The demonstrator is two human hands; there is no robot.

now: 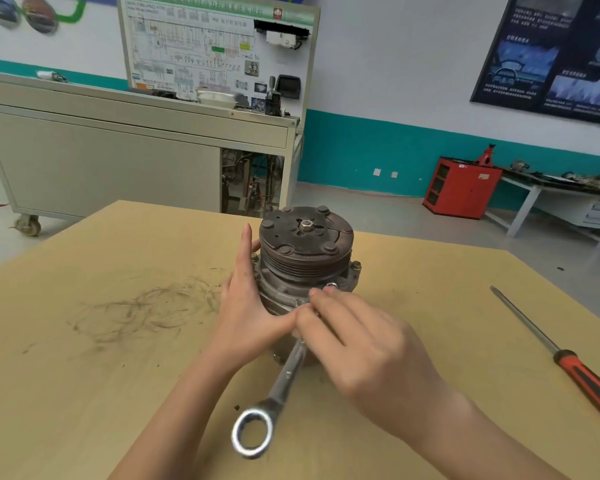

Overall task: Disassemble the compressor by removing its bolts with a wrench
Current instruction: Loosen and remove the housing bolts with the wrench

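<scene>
Far to the left of the left fingers, the wooden table (84, 393) carries dark scribbled scuff marks (136, 310). The left hand (246, 306) stands on edge against the left side of the compressor (305, 247). Its fingers (245, 258) are straight and held together, and they press flat on the housing, while the thumb reaches to the right toward the other hand.

The compressor stands upright on the table between the two sets of fingers, its round pulley face turned up, with a nut (305, 225) in the middle of it. Just beside the right fingertips a flange bolt (355, 265) shows on the right rim.

The wrench (284, 379) runs from its ring end, near the lower edge of the view, up under the right hand (361, 348). Its shiny far end shows just beyond the fingertips at the compressor's flange. The right fingers (326, 306) are curled round the upper part of the wrench; they are blurred, so I cannot tell the exact grip.

Well apart to the right of the right fingers, a screwdriver (561, 358) with a red and black handle lies on the table.
</scene>
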